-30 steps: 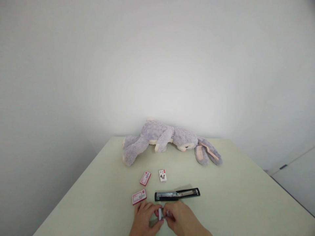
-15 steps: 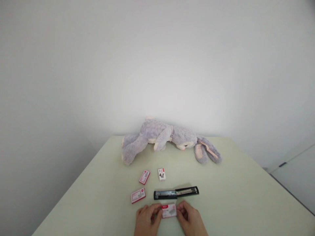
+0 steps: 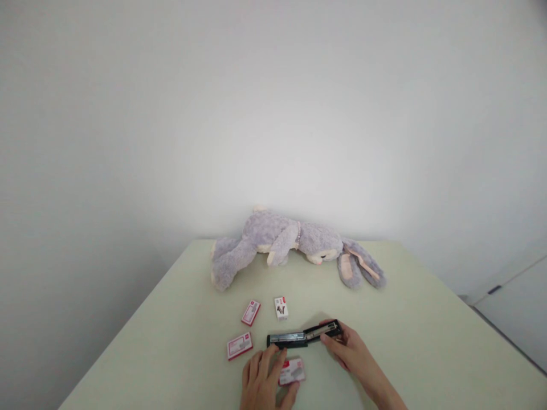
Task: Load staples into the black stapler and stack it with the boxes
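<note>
An opened black stapler [image 3: 287,339] lies unfolded across the table in front of me. My right hand [image 3: 345,347] is closed around its right arm, thumb on the near side and fingers behind. My left hand [image 3: 265,378] is spread open, its fingertips at the near edge of the stapler's left half. Between those fingers and the thumb lies a white and red staple box [image 3: 293,370], with the thumb by its lower edge. Whether the left fingertips press on the stapler is hard to tell.
Two pink-edged staple boxes, the nearer one [image 3: 240,346] and the farther one [image 3: 250,312], lie left of the stapler. Behind it is a small white box [image 3: 281,308] with a picture of clips. A plush rabbit [image 3: 273,233] lies along the table's [image 3: 171,319] back edge by the wall.
My right hand has left the staple box and taken hold of the stapler's right arm, tilting it up slightly. My left hand has opened and moved up toward the stapler.
</note>
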{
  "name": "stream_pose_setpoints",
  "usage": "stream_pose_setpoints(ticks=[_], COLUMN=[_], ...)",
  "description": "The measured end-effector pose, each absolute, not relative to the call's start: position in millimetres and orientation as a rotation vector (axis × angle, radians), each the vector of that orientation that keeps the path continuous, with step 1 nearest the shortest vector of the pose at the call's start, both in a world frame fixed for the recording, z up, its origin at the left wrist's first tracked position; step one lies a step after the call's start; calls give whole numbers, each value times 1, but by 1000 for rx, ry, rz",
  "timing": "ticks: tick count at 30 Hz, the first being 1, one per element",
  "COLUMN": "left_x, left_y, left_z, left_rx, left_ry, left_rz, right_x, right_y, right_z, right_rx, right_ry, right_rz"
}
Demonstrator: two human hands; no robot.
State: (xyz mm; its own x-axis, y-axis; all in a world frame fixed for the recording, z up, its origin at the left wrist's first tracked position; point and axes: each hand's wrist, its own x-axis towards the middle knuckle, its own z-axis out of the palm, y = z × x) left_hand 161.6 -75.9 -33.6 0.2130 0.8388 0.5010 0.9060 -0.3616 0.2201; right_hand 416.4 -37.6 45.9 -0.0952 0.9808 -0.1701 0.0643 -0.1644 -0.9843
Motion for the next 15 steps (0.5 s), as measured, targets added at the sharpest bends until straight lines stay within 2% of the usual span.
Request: stream_pose_setpoints(ticks=[4, 7, 10, 15], left_x=[163, 164, 165, 167], left_y=[-75, -74, -75, -75], left_z=[-42, -39, -35, -33], left_rx=[-2392, -2420, -2427, -2415], left_ry=[-1706, -1748, -1783, -1812], left_rz=[-808, -805, -784, -801], right_x=[421, 416, 397, 352], right_y=[-36, -31, -21, -2], right_z=[48, 59, 71, 75], right_rx=[-1369, -1453, -1493, -1491], right_ry=[-1320, -1506, -1667, -1862], right_rz=[1383, 1235, 1062, 994])
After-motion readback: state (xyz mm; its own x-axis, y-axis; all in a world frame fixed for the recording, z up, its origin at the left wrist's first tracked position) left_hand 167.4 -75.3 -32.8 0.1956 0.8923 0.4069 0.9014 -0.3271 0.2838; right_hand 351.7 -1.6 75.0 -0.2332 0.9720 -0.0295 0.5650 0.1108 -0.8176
